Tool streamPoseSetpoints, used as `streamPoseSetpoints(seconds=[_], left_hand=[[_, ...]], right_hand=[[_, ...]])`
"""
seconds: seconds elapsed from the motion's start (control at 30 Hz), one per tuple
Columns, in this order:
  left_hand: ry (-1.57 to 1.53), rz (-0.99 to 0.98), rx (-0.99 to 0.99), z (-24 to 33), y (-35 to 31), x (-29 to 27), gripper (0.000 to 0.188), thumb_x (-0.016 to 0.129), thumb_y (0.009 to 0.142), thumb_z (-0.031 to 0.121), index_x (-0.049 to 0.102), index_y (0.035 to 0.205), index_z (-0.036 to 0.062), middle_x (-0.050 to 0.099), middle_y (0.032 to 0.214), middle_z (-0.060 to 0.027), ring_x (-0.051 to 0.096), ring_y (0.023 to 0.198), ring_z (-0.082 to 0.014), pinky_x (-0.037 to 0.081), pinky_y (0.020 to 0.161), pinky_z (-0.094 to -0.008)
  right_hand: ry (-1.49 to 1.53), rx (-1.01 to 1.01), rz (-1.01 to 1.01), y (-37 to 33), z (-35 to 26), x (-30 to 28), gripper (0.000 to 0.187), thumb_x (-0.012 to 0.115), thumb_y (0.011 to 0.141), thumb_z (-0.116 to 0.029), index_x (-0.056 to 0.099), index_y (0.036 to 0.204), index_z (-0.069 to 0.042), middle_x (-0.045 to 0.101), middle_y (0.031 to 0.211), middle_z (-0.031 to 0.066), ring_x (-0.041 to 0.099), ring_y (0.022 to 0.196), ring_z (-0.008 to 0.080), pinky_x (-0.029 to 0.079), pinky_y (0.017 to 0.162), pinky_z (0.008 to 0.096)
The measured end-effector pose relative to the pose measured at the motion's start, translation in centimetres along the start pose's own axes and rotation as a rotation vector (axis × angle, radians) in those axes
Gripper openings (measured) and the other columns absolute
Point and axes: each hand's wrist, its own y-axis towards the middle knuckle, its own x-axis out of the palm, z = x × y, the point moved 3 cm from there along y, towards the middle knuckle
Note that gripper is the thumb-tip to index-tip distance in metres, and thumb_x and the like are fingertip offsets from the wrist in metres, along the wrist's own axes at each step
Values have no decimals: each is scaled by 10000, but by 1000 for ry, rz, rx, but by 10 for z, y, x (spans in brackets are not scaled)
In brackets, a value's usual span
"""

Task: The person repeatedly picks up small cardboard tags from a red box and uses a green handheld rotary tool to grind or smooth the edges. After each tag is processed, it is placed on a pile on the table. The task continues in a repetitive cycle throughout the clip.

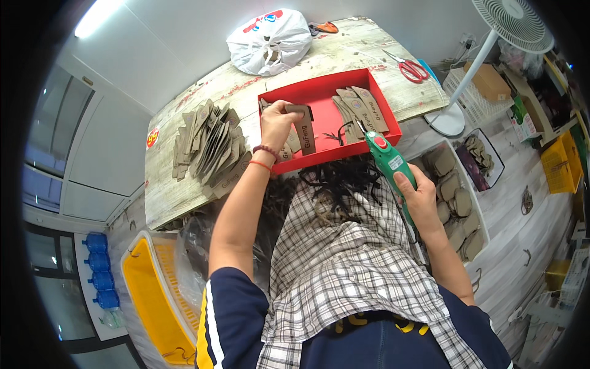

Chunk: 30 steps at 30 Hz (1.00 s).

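pale wood-grain table (184,184) fills the upper half of the view, tilting from eight o'clock up toward one o'clock, with a white wall behind it and a white pedestal fan (515,21) at two o'clock. on the table stands a shallow red rectangular tray (319,92), near twelve o'clock of the person's lap. the left hand (276,123) is closed around a flat brown cardboard tag (304,128), thumb and fingers pinching its upper end so that it hangs upright over the tray's left part. the right hand (421,197) is wrapped fully round the grip of a green handheld tagging gun with a red button (387,158), its tip pointing toward eleven o'clock, just beside more brown tags (359,111) lying in the tray's right part. black loop strings (338,178) lie heaped on the checked cloth (344,258) over the lap, at six o'clock of the tray.

a large fanned stack of brown tags (206,144) sits at nine o'clock of the tray, a knotted white plastic bag (269,42) at eleven o'clock, red-handled scissors (410,69) at one o'clock.

as a judgement: the gun's tip is close to the left fingers, so a misaimed push could prick them; the tag, held only by one end, could twist or slip; loose strings could snag on the tip.
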Motion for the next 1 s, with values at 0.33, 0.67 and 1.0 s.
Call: streamPoseSetpoints(seconds=[0.33, 0.67, 1.0], left_hand=[[-952, -21, -163, 80, -41, 58, 97, 622, 902, 36, 660, 979, -9, 700, 907, -91, 670, 769, -167, 569, 726, -318], [-912, 28, -226, 73, -60, 93, 94, 677, 864, 41, 681, 944, -7, 709, 853, -83, 659, 670, -126, 559, 610, -263], [-751, -75, -249, 64, -68, 98, 81, 654, 879, 42, 684, 937, -6, 713, 862, -93, 671, 698, -151, 560, 646, -286]], right_hand=[[-7, -110, 104, 3, -13, 8, 399, 670, 910, -332, 631, 1114, 8, 584, 717, -1, 466, 620, 33, 401, 544, 217], [4, -53, 80, 0, -8, -2, 431, 659, 910, -379, 635, 1115, 0, 564, 684, -18, 453, 566, 38, 385, 512, 220], [41, -10, 70, 3, -9, -4, 465, 662, 899, -408, 637, 1114, 4, 557, 682, -15, 486, 547, 42, 405, 504, 212]])
